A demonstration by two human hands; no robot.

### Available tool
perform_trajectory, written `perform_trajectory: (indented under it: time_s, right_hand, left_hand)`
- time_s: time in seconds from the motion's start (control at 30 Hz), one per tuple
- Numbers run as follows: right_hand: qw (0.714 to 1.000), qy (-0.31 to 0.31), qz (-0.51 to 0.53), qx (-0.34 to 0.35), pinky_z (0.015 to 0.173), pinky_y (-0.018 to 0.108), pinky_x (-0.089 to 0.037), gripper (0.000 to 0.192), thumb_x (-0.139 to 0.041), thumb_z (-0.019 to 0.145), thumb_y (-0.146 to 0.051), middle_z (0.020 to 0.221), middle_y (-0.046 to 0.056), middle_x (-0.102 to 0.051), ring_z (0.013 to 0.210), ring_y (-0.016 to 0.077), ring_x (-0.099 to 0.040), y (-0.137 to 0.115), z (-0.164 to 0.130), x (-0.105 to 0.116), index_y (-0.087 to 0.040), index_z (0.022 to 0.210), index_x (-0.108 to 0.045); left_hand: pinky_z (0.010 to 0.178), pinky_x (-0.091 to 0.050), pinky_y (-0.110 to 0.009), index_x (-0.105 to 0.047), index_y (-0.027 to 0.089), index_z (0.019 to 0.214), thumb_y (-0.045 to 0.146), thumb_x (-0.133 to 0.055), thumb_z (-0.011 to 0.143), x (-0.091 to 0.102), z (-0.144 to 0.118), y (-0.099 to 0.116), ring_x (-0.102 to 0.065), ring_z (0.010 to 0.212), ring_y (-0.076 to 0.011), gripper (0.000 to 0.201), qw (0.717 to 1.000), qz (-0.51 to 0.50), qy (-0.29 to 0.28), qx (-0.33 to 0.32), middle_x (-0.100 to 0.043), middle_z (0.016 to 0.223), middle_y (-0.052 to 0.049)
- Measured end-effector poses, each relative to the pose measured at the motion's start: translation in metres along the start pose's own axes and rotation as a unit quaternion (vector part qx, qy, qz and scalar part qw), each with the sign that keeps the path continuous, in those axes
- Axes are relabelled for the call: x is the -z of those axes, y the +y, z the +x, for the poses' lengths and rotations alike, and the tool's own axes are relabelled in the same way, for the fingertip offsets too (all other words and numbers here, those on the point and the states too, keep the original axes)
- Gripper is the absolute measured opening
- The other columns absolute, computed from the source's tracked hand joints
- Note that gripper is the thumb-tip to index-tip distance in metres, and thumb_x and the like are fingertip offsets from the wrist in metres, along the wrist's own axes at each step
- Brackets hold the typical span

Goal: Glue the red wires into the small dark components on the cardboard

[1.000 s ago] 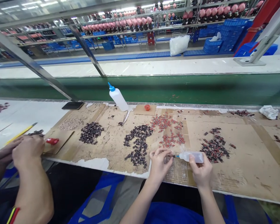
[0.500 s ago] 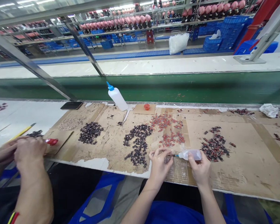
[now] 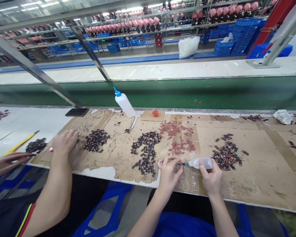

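Note:
My left hand (image 3: 169,171) pinches a small dark piece (image 3: 182,163) between its fingertips, just above the cardboard (image 3: 251,141). In my right hand (image 3: 212,179) is a small translucent squeeze bottle (image 3: 199,163), lying nearly level. Its blue nozzle points left and meets or nearly meets the dark piece. Left of my hands lies a pile of small black parts (image 3: 148,149). Beyond them are scattered slim red parts (image 3: 173,128), and to the right sits a heap of black-and-red pieces (image 3: 225,156).
A large white bottle (image 3: 125,104) with a blue nozzle leans at the back, near a small red cup (image 3: 155,113). At left, a co-worker's hand (image 3: 64,141) reaches over the cardboard beside another black pile (image 3: 96,141). A phone (image 3: 76,112) and yellow cutter (image 3: 22,142) lie there too.
The co-worker's hands have come apart, one reaching right and forward onto the cardboard. My own hands and the squeeze bottle have hardly moved.

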State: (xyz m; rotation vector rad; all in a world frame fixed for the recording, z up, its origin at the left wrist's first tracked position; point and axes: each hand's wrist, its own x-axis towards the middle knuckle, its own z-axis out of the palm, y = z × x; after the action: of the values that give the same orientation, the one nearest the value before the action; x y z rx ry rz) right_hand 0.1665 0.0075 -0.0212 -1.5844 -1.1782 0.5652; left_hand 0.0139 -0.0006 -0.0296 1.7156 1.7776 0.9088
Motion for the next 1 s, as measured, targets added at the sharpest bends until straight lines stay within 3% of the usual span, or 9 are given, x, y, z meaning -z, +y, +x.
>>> perform_trajectory:
  time_s: [0.27, 0.47, 0.63, 0.8, 0.9, 1.0]
  right_hand:
    - [1.000, 0.026, -0.001, -0.005, 0.044, 0.025, -0.041, 0.032, -0.064, 0.070, -0.049, 0.049, -0.002, -0.057, 0.043, 0.0136, -0.050, 0.004, -0.003, 0.001, -0.021, 0.061, -0.054]
    - [0.983, 0.107, 0.147, -0.035, 0.057, 0.029, -0.051, 0.036, -0.073, 0.067, -0.047, 0.072, 0.003, -0.067, 0.060, 0.0172, -0.063, 0.013, -0.002, 0.002, -0.018, 0.082, -0.058]
    - [0.985, 0.079, 0.153, -0.018, 0.085, 0.045, -0.053, 0.046, -0.083, 0.059, -0.041, 0.093, 0.010, -0.071, 0.090, 0.0248, -0.069, 0.019, 0.004, -0.010, -0.021, 0.085, -0.050]
    - [0.987, 0.056, 0.148, -0.036, 0.082, 0.045, -0.057, 0.053, -0.083, 0.057, -0.044, 0.087, 0.004, -0.070, 0.083, 0.0227, -0.071, 0.026, 0.008, -0.021, -0.024, 0.086, -0.044]
    - [0.988, 0.075, 0.131, 0.011, 0.082, 0.044, -0.057, 0.054, -0.083, 0.059, -0.042, 0.096, 0.006, -0.068, 0.089, 0.0228, -0.070, 0.024, 0.006, -0.020, -0.025, 0.091, -0.043]
    - [0.978, 0.146, 0.067, 0.132, 0.080, 0.041, -0.056, 0.053, -0.084, 0.061, -0.032, 0.106, 0.011, -0.066, 0.098, 0.0249, -0.067, 0.016, -0.002, -0.012, -0.023, 0.097, -0.046]
  left_hand:
    - [0.098, -0.029, -0.046, -0.072, 0.025, 0.090, 0.012, -0.069, 0.073, -0.003, -0.001, -0.002, -0.061, 0.105, -0.0250, 0.022, 1.000, -0.002, 0.002, 0.001, -0.077, 0.088, -0.002]
    - [0.096, -0.033, -0.045, -0.073, 0.027, 0.090, 0.014, -0.070, 0.075, 0.011, 0.005, -0.003, -0.060, 0.106, -0.0246, 0.020, 0.999, -0.001, -0.030, -0.016, -0.077, 0.091, -0.002]
    - [0.096, -0.033, -0.046, -0.074, 0.027, 0.087, 0.020, -0.065, 0.083, 0.038, 0.016, -0.010, -0.059, 0.105, -0.0245, 0.012, 0.998, 0.036, 0.054, -0.001, -0.076, 0.097, -0.003]
    - [0.092, -0.032, -0.049, -0.074, 0.025, 0.080, 0.024, -0.069, 0.081, 0.036, 0.021, -0.017, -0.054, 0.103, -0.0294, 0.005, 0.991, 0.103, 0.079, 0.032, -0.074, 0.092, -0.006]
    - [0.092, -0.032, -0.049, -0.073, 0.026, 0.076, 0.020, -0.065, 0.084, 0.027, 0.022, -0.018, -0.052, 0.103, -0.0289, 0.013, 0.990, 0.114, 0.081, 0.032, -0.073, 0.092, -0.005]
    - [0.091, -0.032, -0.047, -0.072, 0.026, 0.077, 0.016, -0.059, 0.087, 0.022, 0.025, -0.017, -0.052, 0.103, -0.0272, 0.019, 0.991, 0.110, 0.069, 0.033, -0.072, 0.096, -0.005]
